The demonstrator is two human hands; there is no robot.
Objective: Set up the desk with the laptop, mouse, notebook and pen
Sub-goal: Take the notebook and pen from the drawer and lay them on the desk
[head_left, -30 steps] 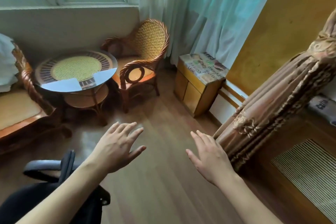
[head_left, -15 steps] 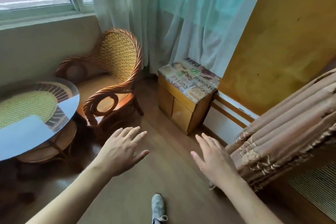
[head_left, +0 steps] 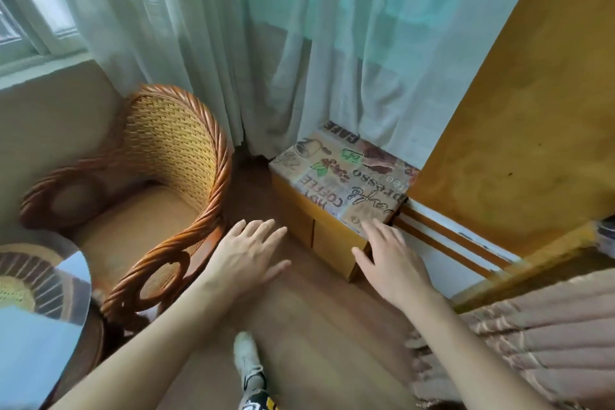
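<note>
Change from half a second before: view swung rightward and nearer the corner; glass-topped counter (head_left: 43, 326) pushed further toward lower left edge, small cabinet (head_left: 336, 206) larger and more central, shoe (head_left: 248, 359) further into frame. Both hands in much the same raised, spread posture as before.

Left hand (head_left: 248, 255): palm down, fingers straight and slightly fanned, thumb out to the right, holding nothing, in mid-air over wooden floor (head_left: 299, 326) just right of the rattan armchair (head_left: 139, 206).

Right hand (head_left: 392, 265): palm down, fingers straight and together, thumb out to the left, holding nothing; fingertips overlapping the near corner of the cabinet in the picture, contact not determinable.

Hands apart from one another, floor visible between.

Cabinet: low, yellow-orange wood, two door fronts, top covered in printed cloth. Legible print, upside down from this viewpoint: "CAFE", "HOT COFFEE", partial "presso"; script word not clearly readable. Coffee-bean, cup and green-leaf motifs.

Task items (laptop, mouse, notebook, pen): none in view; location, pointing direction and long axis not determinable.

Other contents: sheer pale-green curtain (head_left: 266, 43) hanging to the cabinet top; window frame (head_left: 30, 36) upper left; ochre wall (head_left: 532, 110) right with white and orange skirting; pleated pinkish-brown drape (head_left: 532, 343) lower right; white lace-up shoe on floor at bottom centre, toe away from the wearer.
</note>
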